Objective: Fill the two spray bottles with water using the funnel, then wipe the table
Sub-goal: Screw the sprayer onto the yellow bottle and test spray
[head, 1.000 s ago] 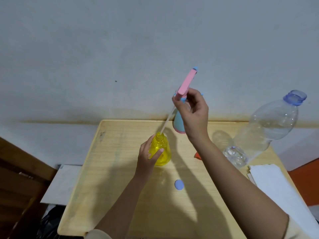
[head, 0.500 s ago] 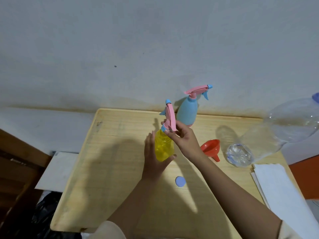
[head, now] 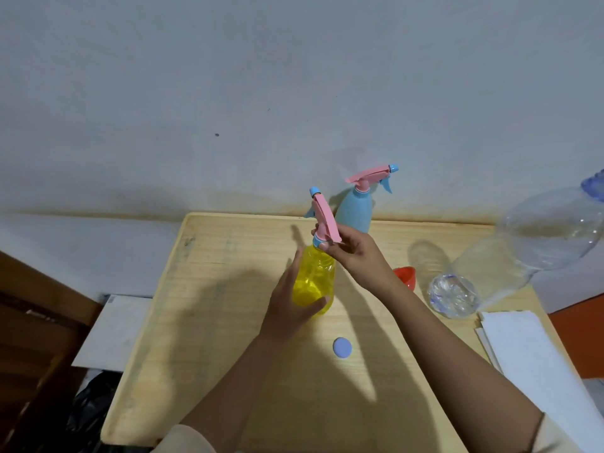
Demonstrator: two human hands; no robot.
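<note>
A yellow spray bottle (head: 315, 279) stands on the wooden table (head: 209, 322). My left hand (head: 287, 305) wraps its body from the left. My right hand (head: 354, 253) grips the pink spray head (head: 323, 220) that sits on the yellow bottle's neck, at its blue collar. A blue spray bottle (head: 354, 207) with a pink head stands upright behind, by the wall. The red funnel (head: 407, 276) lies on the table, partly hidden by my right forearm. A large clear water bottle (head: 523, 253), open and with little water, stands at the right.
A blue bottle cap (head: 342, 347) lies on the table near the front. White paper or cloth sheets (head: 529, 351) sit at the table's right edge. The wall runs right behind the table. A dark wooden piece stands at the left below the table.
My right hand lowered the pink spray head and its tube into the yellow bottle; it now sits on the neck. The camera view shifted, so the blue bottle and funnel show.
</note>
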